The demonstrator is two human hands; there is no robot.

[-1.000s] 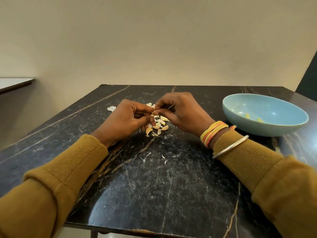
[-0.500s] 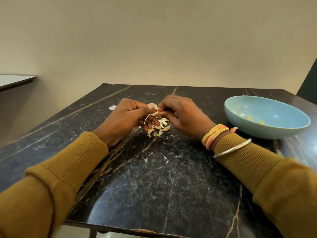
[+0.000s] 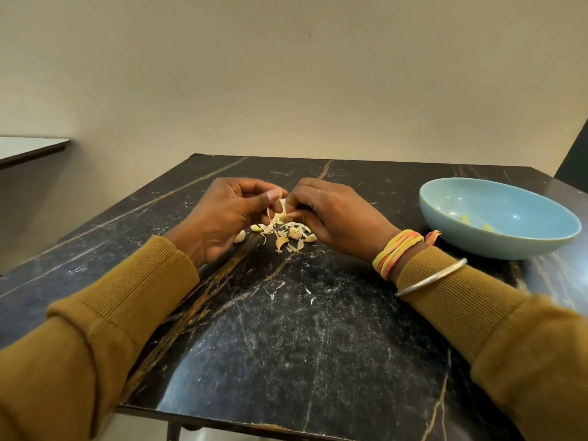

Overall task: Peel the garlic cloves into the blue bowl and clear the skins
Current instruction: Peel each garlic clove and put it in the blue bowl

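Black marble tabletop [image 3: 286,329]. Left hand [image 3: 222,214] and right hand [image 3: 334,214] pinch one garlic clove [image 3: 280,215] with curled fingertips; skins [image 3: 288,238] lie just beneath, blue bowl [image 3: 541,241] well right. Probably best to pull the hanging strip gently, holding the clove firm.

mid-surface of the black marble table [image 3: 286,345]: left hand [image 3: 222,214] and right hand [image 3: 334,211], fingertips meeting, both pinching one garlic clove [image 3: 281,215] just above the top. thin strip of skin [image 3: 269,216] hanging loose from it. directly beneath, small heap of skins and cloves [image 3: 294,235]. blue bowl [image 3: 496,246] off to the right, well apart from the heap, two yellowish pieces [image 3: 465,219] inside. coloured thread bands [image 3: 397,254] and metal bangle [image 3: 431,278] on the right wrist. pale tabletop [image 3: 28,148] far left.
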